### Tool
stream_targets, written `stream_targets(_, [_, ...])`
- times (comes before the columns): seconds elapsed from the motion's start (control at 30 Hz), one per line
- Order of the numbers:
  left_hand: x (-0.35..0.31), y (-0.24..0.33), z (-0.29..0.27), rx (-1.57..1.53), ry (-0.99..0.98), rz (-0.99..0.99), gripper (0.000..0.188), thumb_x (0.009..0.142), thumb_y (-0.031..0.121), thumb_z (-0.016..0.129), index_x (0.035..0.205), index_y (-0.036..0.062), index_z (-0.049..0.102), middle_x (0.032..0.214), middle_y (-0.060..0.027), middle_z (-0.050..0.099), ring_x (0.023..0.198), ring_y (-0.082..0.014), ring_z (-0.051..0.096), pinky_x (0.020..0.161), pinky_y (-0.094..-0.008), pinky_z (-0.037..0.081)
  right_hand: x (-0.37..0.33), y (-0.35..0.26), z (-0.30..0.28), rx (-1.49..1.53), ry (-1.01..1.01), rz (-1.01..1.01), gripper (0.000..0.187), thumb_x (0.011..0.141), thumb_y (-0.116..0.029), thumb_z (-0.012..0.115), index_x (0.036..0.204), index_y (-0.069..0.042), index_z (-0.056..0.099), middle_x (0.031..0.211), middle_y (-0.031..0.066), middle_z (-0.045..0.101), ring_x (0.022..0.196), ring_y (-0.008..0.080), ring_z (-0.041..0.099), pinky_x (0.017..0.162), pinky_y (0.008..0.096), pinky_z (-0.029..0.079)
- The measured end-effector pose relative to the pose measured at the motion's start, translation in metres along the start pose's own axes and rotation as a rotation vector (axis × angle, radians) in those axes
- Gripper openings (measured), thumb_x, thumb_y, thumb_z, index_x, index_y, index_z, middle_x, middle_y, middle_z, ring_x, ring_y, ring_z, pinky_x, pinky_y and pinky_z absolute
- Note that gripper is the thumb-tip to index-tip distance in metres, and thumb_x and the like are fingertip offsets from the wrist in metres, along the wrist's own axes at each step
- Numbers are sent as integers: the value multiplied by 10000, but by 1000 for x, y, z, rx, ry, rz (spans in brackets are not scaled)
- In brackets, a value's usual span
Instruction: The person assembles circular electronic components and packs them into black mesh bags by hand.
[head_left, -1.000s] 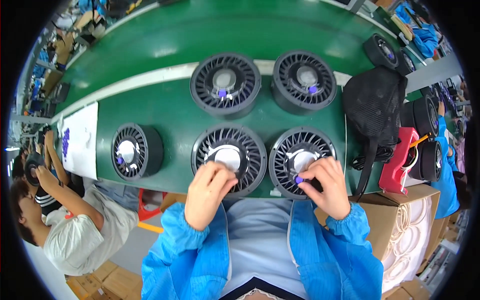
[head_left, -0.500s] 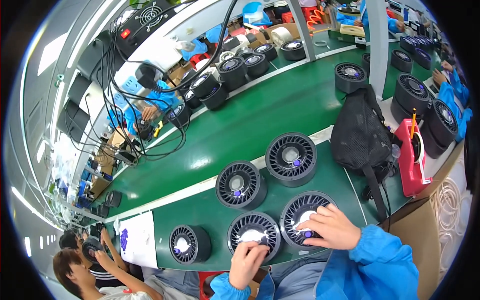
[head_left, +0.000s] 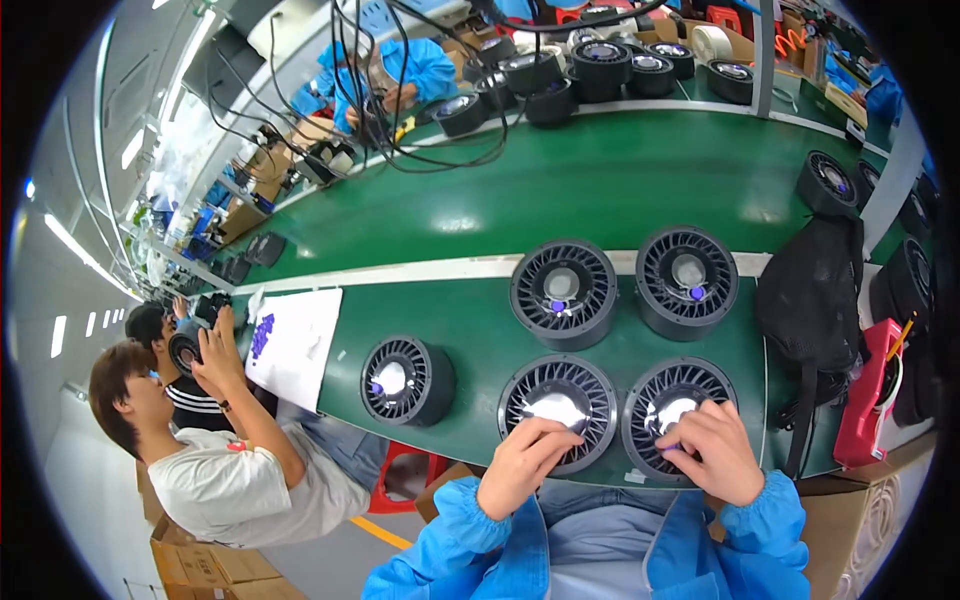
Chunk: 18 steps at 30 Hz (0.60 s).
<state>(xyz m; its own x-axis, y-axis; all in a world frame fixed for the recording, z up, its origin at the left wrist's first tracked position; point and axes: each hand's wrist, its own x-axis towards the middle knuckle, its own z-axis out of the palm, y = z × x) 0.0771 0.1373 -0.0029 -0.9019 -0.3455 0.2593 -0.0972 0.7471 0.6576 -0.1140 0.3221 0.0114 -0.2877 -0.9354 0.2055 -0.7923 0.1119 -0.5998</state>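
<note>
Two black round fans (head_left: 558, 388) (head_left: 676, 392) with finned rims and shiny silver hubs lie side by side before me. My left hand (head_left: 524, 464) rests on the left one, fingers pressed together at the lower edge of its hub; what they pinch, if anything, is hidden. Over the right fan, my right hand (head_left: 716, 454) is closed, thumb and fingertips on a small purple piece (head_left: 672, 446) beside the hub. Behind them sit two more fans (head_left: 563, 292) (head_left: 688, 280), each showing a purple piece by its hub. Another fan (head_left: 405, 383) is tilted farther left.
White paper with purple pieces (head_left: 263, 335) lies left, near a seated person (head_left: 225, 460) holding a fan. At right are a black mesh bag (head_left: 815, 300) and a red tape dispenser (head_left: 865, 400). Cables (head_left: 440, 150) hang above the green belt (head_left: 620, 180); several fans stand beyond.
My view has swung to the right side's loss, showing more of the seated person at left. Both hands stay on the same two fans, the right still at the purple piece.
</note>
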Motion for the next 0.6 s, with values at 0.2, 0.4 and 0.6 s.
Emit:
stream_targets(0.2, [1,-3,-12,120,-57,176,406,622,-75,586,998,73,624,903,-65,570,896,-242,556,782,-344,462,15,-9,11,-38,50,122,225,638,-170,741,787,-104,585,625,4,464,642,210,427,629,344,311])
stream_targets(0.4, [9,-1,-8,-57,-47,11,367,629,-82,577,965,56,628,898,-72,576,899,-250,580,765,-350,482,15,-5,9,-45,4,37,206,665,-164,719,773,-95,557,684,14,498,676,219,458,624,334,334])
stream_targets(0.6, [7,-9,-2,-92,-168,212,344,618,-64,613,942,50,633,897,-70,576,876,-253,594,741,-343,498,13,0,9,-60,-51,150,212,677,-153,703,836,-106,572,759,4,536,713,216,484,631,326,343])
